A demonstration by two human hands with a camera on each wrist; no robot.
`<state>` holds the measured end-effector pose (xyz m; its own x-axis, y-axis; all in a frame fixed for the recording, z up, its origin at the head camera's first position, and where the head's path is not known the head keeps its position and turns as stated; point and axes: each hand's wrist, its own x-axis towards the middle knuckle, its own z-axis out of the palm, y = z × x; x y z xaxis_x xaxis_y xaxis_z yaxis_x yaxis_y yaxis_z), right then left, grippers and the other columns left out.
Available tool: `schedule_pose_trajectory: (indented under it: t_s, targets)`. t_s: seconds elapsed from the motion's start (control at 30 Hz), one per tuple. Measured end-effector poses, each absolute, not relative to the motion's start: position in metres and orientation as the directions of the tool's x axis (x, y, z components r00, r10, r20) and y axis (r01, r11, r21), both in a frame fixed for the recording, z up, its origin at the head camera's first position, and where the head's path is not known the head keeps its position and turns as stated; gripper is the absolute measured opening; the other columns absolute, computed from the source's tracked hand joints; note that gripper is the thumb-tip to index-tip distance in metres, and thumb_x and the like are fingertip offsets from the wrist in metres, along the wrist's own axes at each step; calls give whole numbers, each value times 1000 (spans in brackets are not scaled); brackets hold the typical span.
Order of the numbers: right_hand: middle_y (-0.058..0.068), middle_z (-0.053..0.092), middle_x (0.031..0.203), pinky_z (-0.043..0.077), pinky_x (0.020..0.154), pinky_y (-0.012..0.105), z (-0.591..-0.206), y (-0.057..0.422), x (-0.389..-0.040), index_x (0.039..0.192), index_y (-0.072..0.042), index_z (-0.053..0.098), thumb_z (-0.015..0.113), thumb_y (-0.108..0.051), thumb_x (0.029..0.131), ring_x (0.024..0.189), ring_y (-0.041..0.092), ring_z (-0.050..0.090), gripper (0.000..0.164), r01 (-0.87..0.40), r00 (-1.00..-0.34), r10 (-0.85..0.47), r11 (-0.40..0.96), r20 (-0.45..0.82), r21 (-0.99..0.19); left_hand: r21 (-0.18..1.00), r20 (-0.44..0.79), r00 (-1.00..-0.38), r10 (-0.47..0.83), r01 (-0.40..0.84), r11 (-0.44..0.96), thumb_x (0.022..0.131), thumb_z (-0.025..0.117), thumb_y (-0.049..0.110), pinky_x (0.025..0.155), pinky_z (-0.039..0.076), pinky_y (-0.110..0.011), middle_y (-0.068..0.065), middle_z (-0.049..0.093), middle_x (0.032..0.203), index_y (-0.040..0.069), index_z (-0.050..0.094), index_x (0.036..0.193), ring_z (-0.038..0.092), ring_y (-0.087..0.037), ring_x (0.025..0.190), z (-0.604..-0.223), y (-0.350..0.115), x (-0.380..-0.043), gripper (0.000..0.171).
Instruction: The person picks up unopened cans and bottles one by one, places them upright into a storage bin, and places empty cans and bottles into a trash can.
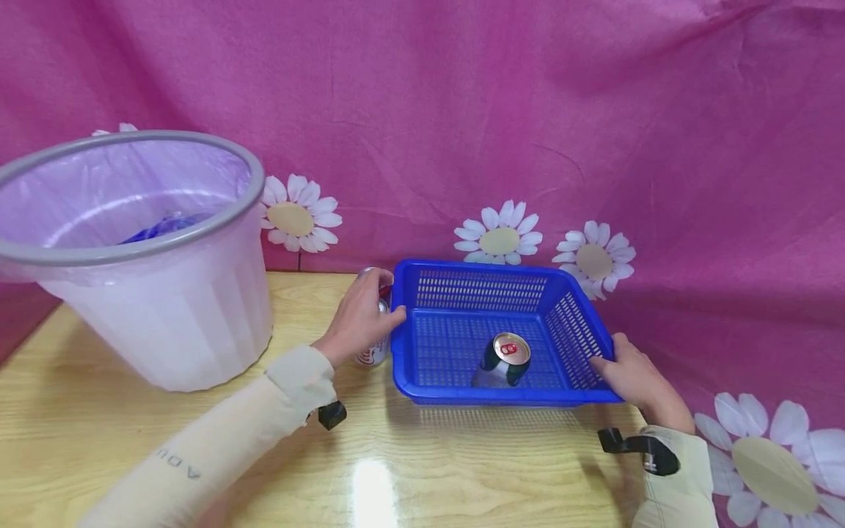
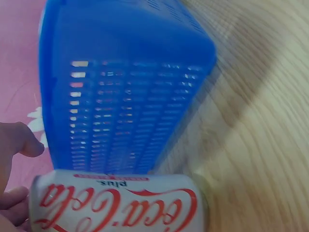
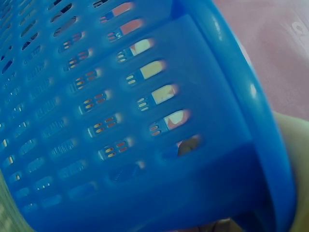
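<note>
A blue plastic basket (image 1: 475, 396) stands at the middle of the table, and a dark can with a gold top (image 1: 503, 359) is inside it. My right hand (image 1: 637, 374) grips the basket's right rim, thumb over the inside edge. At the basket's left side my left hand (image 1: 359, 319) has its thumb spread toward the rim and its fingers over the cans there. A silver Coca-Cola can with red lettering (image 2: 120, 203) stands just outside the basket wall (image 2: 130, 43). Behind it, partly hidden by the left hand, shows another can top (image 1: 365, 271).
A large white bin (image 1: 172, 323) with a grey rim and a clear liner stands at the left; blue plastic lies inside it. A pink cloth (image 1: 409, 132) with daisies hangs behind the wooden table (image 1: 455, 462) and down its right side.
</note>
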<state>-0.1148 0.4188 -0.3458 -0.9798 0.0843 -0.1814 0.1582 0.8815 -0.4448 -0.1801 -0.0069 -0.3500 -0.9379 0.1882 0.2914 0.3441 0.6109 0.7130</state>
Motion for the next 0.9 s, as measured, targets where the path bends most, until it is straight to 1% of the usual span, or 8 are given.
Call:
schedule_pose_trajectory:
  t_s: [0.1,0.2,0.4,0.47,0.67,0.9]
  targets:
    - [24,58,109,45,76,34,-346,419,-115,126,7,36,47,-29,98,96,32,59,47,147,-983,81,888,-166,-437,695,349,-920,179,382,609,81,70,21,105,47,-40,-12,60,121,2,51,124,58,-26,115,-357,-10,-181,51]
    - [24,59,107,42,73,29,-347,419,-115,124,8,37,48,-28,98,94,31,59,46,140,-985,82,894,-153,-425,702,379,-912,157,394,593,80,71,19,106,46,-41,-12,60,121,3,51,125,57,-27,116,-362,-12,-181,52]
    - [25,59,107,42,73,29,-348,419,-116,123,7,37,48,-28,97,94,31,60,45,139,-985,81,892,-150,-431,764,348,-933,96,341,548,81,72,23,107,46,-44,-8,58,125,8,50,129,53,-25,118,-370,-16,-178,54]
    - [25,59,109,42,74,29,-348,419,-116,123,7,37,48,-28,97,94,31,60,45,143,-985,84,890,-153,-432,770,350,-933,82,337,542,82,72,24,107,46,-44,-8,58,125,8,50,128,53,-25,118,-372,-16,-177,54]
    - [25,59,107,42,74,30,-348,420,-116,122,8,38,49,-28,97,94,31,60,44,133,-987,79,893,-142,-430,777,396,-917,46,361,516,81,72,22,108,45,-45,-11,58,126,6,53,127,52,-27,120,-380,-15,-173,52]
    - [24,59,109,42,76,31,-346,419,-116,123,7,37,48,-28,98,96,32,58,44,141,-985,82,889,-151,-436,781,443,-896,-14,378,497,80,72,19,102,49,-45,-15,59,120,5,54,125,57,-30,113,-388,-12,-164,50]
